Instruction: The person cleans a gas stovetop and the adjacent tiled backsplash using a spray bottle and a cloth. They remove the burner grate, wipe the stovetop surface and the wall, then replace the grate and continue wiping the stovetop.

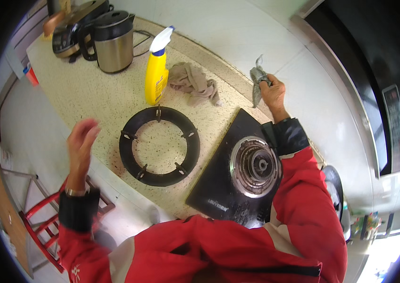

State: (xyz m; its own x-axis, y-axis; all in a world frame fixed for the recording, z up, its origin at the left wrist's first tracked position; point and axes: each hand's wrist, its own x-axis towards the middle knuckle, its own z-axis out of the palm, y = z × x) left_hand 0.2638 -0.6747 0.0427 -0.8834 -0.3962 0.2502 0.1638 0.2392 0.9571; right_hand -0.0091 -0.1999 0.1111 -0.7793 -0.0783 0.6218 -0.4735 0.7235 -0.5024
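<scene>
A crumpled grey cloth (pixel 257 80) is gripped in my right hand (pixel 273 92), up by the tiled wall behind the stove. My left hand (pixel 82 141) is slightly blurred and hangs beyond the counter's front edge, holding nothing, its fingers loosely bent. Between the hands, a black ring-shaped pot support (pixel 125 148) with several prongs lies flat on the speckled countertop (pixel 159 146). The black glass gas stove (pixel 217 180) is to its right, its round burner (pixel 256 166) exposed and stained. My right sleeve covers part of the stove.
A yellow spray bottle (pixel 155 79) with a white trigger stands behind the ring, beside a crumpled beige rag (pixel 194 83). A steel kettle (pixel 115 49) and a dark cooker (pixel 66 42) stand at the far left. A range hood (pixel 359 70) overhangs the right. A red chair (pixel 42 226) is below left.
</scene>
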